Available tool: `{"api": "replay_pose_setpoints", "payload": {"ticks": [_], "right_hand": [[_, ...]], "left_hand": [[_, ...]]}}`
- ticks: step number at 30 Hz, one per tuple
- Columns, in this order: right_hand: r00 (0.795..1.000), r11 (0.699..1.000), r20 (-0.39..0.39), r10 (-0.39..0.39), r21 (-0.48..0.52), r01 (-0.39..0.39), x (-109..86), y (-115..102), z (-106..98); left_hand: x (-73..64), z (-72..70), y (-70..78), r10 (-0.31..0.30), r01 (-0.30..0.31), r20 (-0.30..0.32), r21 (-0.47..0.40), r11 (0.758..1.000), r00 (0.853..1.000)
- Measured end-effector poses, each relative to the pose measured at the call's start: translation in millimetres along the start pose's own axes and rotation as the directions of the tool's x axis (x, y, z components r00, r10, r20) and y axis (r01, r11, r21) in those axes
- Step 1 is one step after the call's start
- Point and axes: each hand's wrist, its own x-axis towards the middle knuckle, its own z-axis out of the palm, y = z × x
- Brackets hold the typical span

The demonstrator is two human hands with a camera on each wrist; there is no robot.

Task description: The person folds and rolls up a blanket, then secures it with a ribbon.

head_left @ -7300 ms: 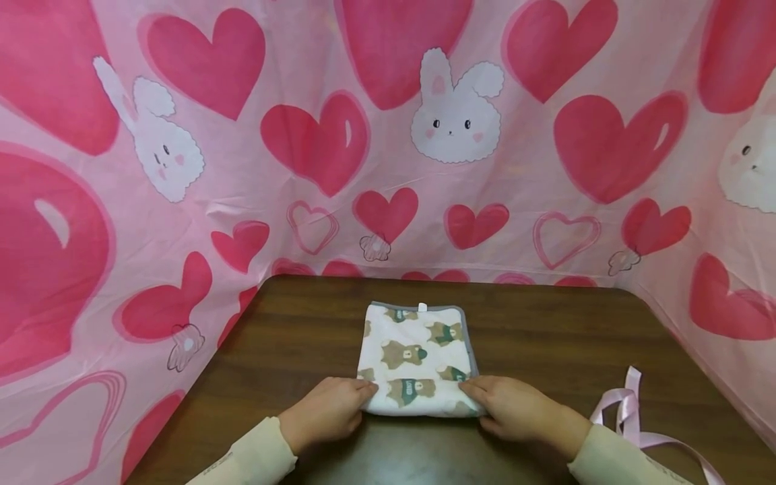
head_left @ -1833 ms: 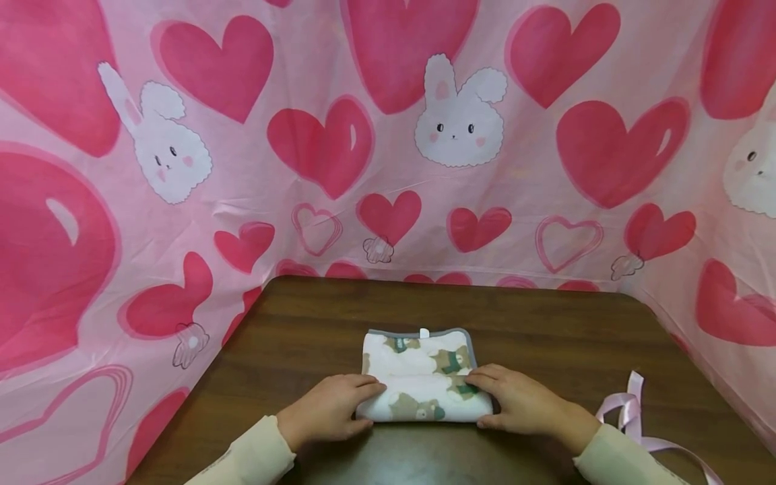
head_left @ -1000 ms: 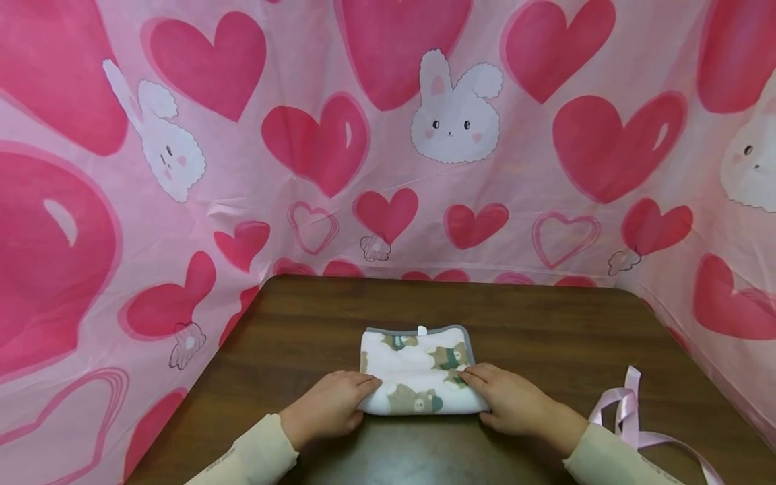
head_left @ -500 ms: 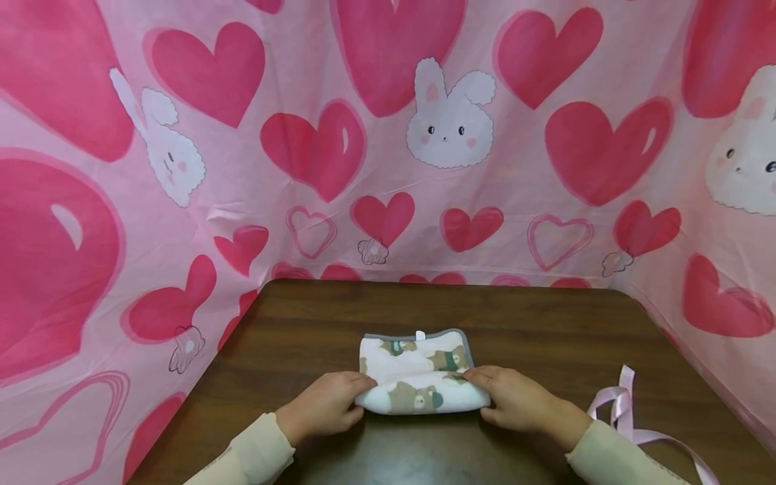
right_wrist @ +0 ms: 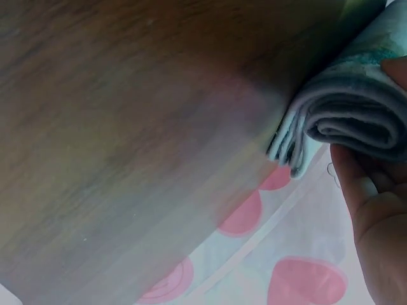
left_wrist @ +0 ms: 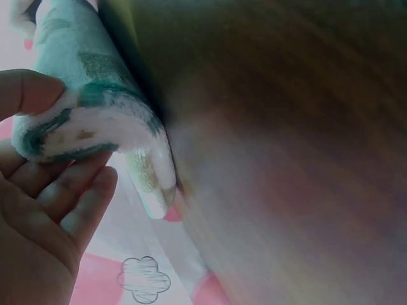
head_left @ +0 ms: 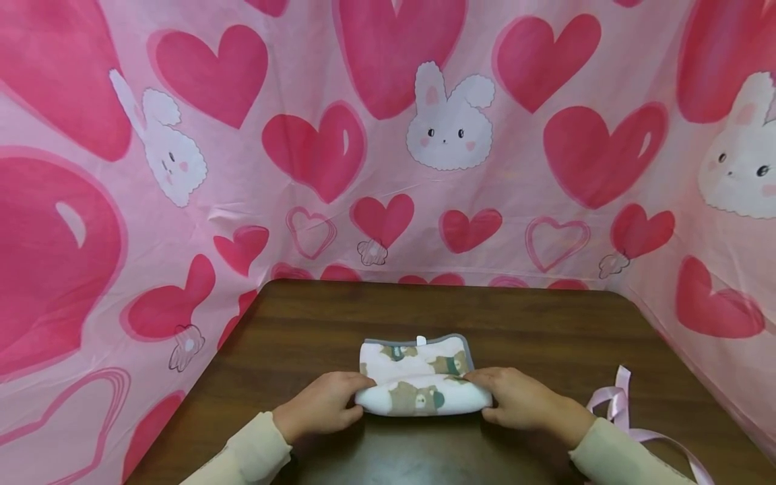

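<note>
A white towel printed with brown bears lies at the front middle of the table, its near part rolled up. Behind the roll a short flat part shows, with grey trim and a small white tag. My left hand grips the roll's left end, thumb on top and fingers beneath. In the left wrist view that end of the towel shows its folded layers. At the other end my right hand holds the roll the same way. The right wrist view shows a grey-edged spiral of towel there.
A loose pink satin ribbon lies on the right of the dark wooden table, close to the right sleeve. A pink cloth backdrop with hearts and rabbits surrounds the table's back and sides.
The towel's near part has been rolled away from me into a thicker roll, and the flat part behind has become shorter. Both hands have kept hold at the ends; the ribbon lies as before.
</note>
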Motion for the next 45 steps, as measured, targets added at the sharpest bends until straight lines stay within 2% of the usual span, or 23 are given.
{"api": "replay_pose_setpoints", "payload": {"ticks": [8, 13, 18, 23, 26, 32, 39, 45], "right_hand": [[0.999, 0.995, 0.026, 0.025, 0.096, -0.027, 0.1, -1, -6], [0.998, 0.986, 0.046, 0.032, 0.163, -0.039, 0.2, 0, -9], [0.999, 0.973, 0.036, -0.001, 0.231, -0.008, 1.0, 1, -9], [0.998, 0.955, 0.067, 0.005, 0.295, -0.024, 0.5, 1, -11], [0.996, 0.944, 0.087, 0.013, 0.326, -0.041, 0.3, 2, -12], [0.995, 0.933, 0.097, -0.002, 0.359, -0.033, 2.2, 3, -12], [0.988, 0.918, 0.155, 0.024, 0.388, -0.083, 4.0, 4, -12], [0.99, 0.918, 0.142, 0.012, 0.39, -0.067, 5.0, 4, -10]], "left_hand": [[-0.3, -2.3, -3.2, 0.005, -0.006, -0.009, -0.114, 0.993, 1.0], [-0.9, -5.5, -4.1, -0.003, 0.005, 0.01, -0.219, 0.976, 1.0], [-2.9, -6.5, -3.6, -0.008, 0.008, 0.001, -0.284, 0.959, 1.0], [-4.2, -7.2, -3.9, -0.037, 0.037, 0.008, -0.351, 0.936, 0.999], [-4.9, -8.1, -4.3, -0.055, 0.058, 0.02, -0.37, 0.927, 0.998], [-5.6, -7.4, -5.2, -0.082, 0.095, 0.051, -0.358, 0.929, 0.995], [-6.9, -6.6, -5.3, -0.129, 0.164, 0.113, -0.412, 0.896, 0.985], [-6.6, -9.6, -1.3, -0.14, 0.185, 0.136, -0.425, 0.886, 0.981]]}}
